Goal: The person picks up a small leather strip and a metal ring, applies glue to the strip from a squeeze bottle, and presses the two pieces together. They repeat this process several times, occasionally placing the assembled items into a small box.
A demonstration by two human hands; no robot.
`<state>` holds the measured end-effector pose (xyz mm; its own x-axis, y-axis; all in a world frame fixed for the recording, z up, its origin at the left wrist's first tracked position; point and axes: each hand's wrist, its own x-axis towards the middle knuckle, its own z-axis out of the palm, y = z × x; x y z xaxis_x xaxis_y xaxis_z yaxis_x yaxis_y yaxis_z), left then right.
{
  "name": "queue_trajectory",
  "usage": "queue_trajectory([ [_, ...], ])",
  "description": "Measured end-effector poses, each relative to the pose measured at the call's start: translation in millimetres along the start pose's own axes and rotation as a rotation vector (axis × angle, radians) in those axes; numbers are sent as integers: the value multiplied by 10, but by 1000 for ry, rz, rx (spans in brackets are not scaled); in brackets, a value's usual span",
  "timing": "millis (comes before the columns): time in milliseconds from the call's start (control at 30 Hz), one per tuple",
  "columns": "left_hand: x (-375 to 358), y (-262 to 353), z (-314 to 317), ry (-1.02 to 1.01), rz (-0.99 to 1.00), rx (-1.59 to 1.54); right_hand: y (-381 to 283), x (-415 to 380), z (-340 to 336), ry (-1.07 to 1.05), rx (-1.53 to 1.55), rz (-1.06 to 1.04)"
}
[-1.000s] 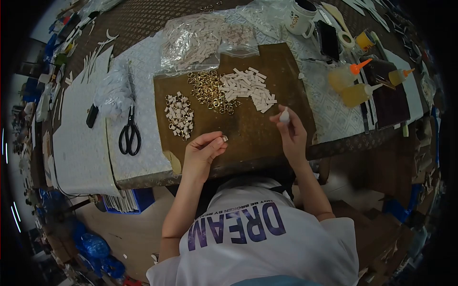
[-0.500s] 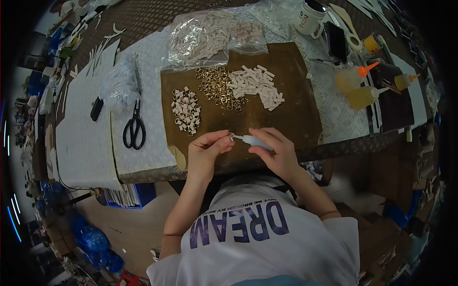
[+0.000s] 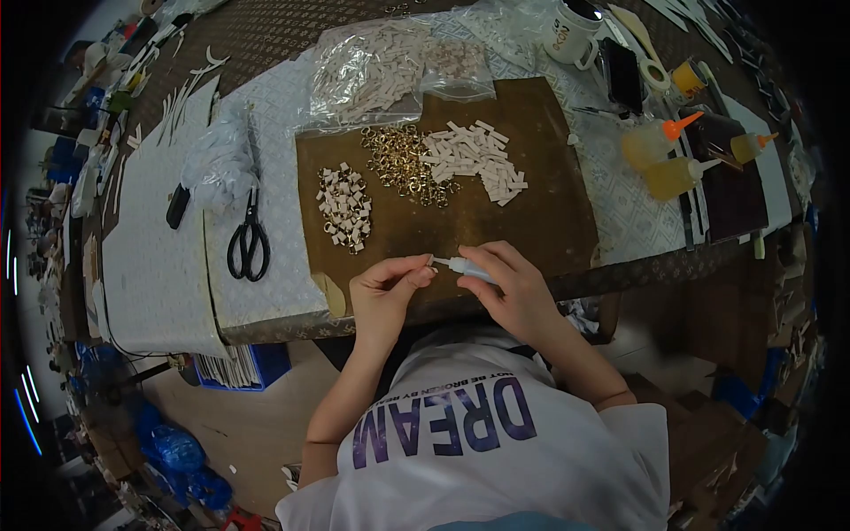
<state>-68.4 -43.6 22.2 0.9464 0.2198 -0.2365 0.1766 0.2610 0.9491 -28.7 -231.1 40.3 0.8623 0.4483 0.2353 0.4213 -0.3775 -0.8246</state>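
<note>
My right hand (image 3: 512,283) is closed around a small white squeeze bottle (image 3: 467,269), held nearly flat with its thin nozzle pointing left. Facing it, my left hand (image 3: 388,290) pinches a small pale piece (image 3: 431,263) between thumb and fingertips, which hide most of it. The nozzle tip is right at that piece. Both hands are over the near edge of a brown mat (image 3: 496,232). Beyond them on the mat lie a pile of pale strips (image 3: 478,159), a heap of gold-coloured metal rings (image 3: 403,159) and a smaller pile of rings with pale pieces on them (image 3: 345,208).
Black-handled scissors (image 3: 249,248) lie left of the mat beside a crumpled clear bag (image 3: 221,159). Behind the mat is a plastic bag of pale strips (image 3: 367,71). At right are yellowish bottles (image 3: 670,180), a phone (image 3: 622,75) and a white mug (image 3: 573,35).
Both hands have dropped slightly toward my body. The pale piece now shows less between my left fingertips, and the nozzle stays at it.
</note>
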Motion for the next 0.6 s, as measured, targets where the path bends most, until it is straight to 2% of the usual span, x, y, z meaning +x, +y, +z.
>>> queue_trajectory([
  [267,-22,-74,22,9,28,58,-61,15,-39,-16,-73,-35],
  [433,-9,-123,-22,-9,-111,-156,-61,23,-68,-102,-55,24],
  [533,11,-144,-118,-21,-274,-421,-23,88,-102,-150,234,204],
  [600,22,-133,-149,-19,-345,-558,124,82,-41,-117,323,211],
])
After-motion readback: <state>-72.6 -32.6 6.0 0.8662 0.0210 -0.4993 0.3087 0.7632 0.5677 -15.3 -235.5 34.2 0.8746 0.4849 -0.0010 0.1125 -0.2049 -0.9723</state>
